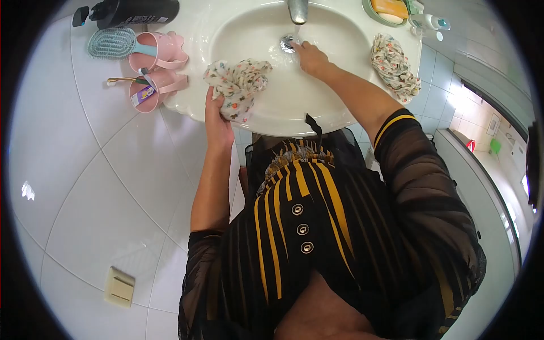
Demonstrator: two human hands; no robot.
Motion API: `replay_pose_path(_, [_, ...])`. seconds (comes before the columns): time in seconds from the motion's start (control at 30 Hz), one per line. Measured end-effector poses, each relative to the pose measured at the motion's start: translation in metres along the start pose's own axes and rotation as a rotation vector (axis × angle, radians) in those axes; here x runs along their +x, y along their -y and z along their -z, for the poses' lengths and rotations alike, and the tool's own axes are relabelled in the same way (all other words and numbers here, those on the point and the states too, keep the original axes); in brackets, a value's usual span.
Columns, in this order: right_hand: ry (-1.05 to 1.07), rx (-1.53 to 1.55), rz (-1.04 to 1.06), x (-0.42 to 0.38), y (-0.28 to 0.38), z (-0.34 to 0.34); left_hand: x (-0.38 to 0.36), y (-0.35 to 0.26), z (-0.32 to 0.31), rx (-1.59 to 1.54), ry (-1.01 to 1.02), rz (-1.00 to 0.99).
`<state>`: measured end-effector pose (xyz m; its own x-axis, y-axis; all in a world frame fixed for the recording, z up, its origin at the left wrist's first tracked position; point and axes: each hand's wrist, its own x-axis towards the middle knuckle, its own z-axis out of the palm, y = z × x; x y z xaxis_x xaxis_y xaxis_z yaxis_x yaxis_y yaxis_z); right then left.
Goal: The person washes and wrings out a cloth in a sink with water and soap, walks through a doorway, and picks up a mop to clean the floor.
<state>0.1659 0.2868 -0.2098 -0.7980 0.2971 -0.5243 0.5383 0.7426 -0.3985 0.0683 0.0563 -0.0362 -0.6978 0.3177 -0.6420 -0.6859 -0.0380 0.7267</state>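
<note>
A crumpled white cloth with a small coloured print (238, 85) is bunched in my left hand (217, 113), above the left side of the white washbasin (340, 105). My right hand (311, 56) reaches down into the bowl, its fingers closed at the edge of the metal drain plug (288, 43). Water runs from the faucet (298, 11) just above these fingers and splashes around the drain. On the basin's right rim lies another crumpled printed cloth (395, 68).
Two pink cups (161, 51) stand at the left, with a teal hairbrush (113, 43), toothbrushes and a toothpaste tube. Behind them lies a black pump bottle (136, 12). A soap dish (388, 11) and a small clear bottle (430, 22) are at the back right.
</note>
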Motion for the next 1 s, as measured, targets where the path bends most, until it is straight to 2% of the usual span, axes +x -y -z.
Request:
replay_pose_path(0.1, [0.046, -0.065, -0.023, -0.002, 0.016, 0.000, -0.002, -0.005, 0.006, -0.026, -0.059, 0.015])
replay_pose_path(0.27, [0.053, -0.286, 0.034, -0.004, 0.021, -0.016, -0.001, -0.012, 0.006, 0.004, -0.017, 0.035])
replay_pose_path(0.4, [0.040, -0.212, 0.022, -0.001, 0.013, -0.019, 0.001, -0.012, 0.004, 0.008, 0.058, 0.030])
replay_pose_path(0.47, [0.085, 0.105, -0.045, 0.007, -0.005, -0.028, 0.001, -0.014, -0.010, -0.049, 0.084, 0.061])
replay_pose_path(0.5, [0.072, 0.097, -0.038, 0.006, -0.007, -0.020, 0.002, -0.014, -0.020, -0.101, 0.109, 0.093])
replay_pose_path(0.57, [0.376, 1.146, -0.475, -0.004, -0.005, 0.004, 0.008, -0.007, -0.035, -0.152, 0.164, 0.101])
replay_pose_path(0.6, [0.308, 1.456, -0.582, -0.018, 0.001, 0.020, 0.009, -0.005, -0.049, -0.153, 0.245, 0.093])
replay_pose_path(0.63, [0.289, 1.449, -0.566, -0.023, 0.000, 0.029, 0.011, -0.005, -0.060, -0.154, 0.324, 0.083])
replay_pose_path(0.67, [0.142, 1.426, -0.553, -0.029, -0.001, 0.037, 0.018, 0.001, -0.067, -0.161, 0.336, 0.068])
replay_pose_path(0.7, [0.003, 1.399, -0.541, -0.036, -0.003, 0.043, 0.030, 0.012, -0.070, 0.099, 0.350, 0.038])
replay_pose_path(0.73, [-0.002, 1.392, -0.527, -0.041, -0.008, 0.047, 0.038, 0.021, -0.070, 0.360, 0.356, 0.006])
replay_pose_path(0.8, [-0.386, 1.349, -0.424, -0.045, -0.018, 0.061, 0.048, 0.031, -0.064, 0.458, 0.285, -0.027])
replay_pose_path(0.83, [-0.386, 1.353, -0.403, -0.048, -0.017, 0.076, 0.049, 0.026, -0.064, 0.563, 0.207, -0.038])
replay_pose_path(0.9, [-0.349, 1.395, -0.275, -0.063, -0.015, 0.102, 0.041, 0.020, -0.063, 0.535, 0.211, -0.096])
replay_pose_path(0.97, [-0.384, 1.396, -0.215, -0.072, -0.017, 0.115, 0.037, 0.007, -0.065, 0.444, 0.336, -0.027])
replay_pose_path(1.0, [-0.424, 1.236, -0.074, -0.080, -0.021, 0.120, 0.036, 0.003, -0.065, 0.449, 0.347, -0.038])
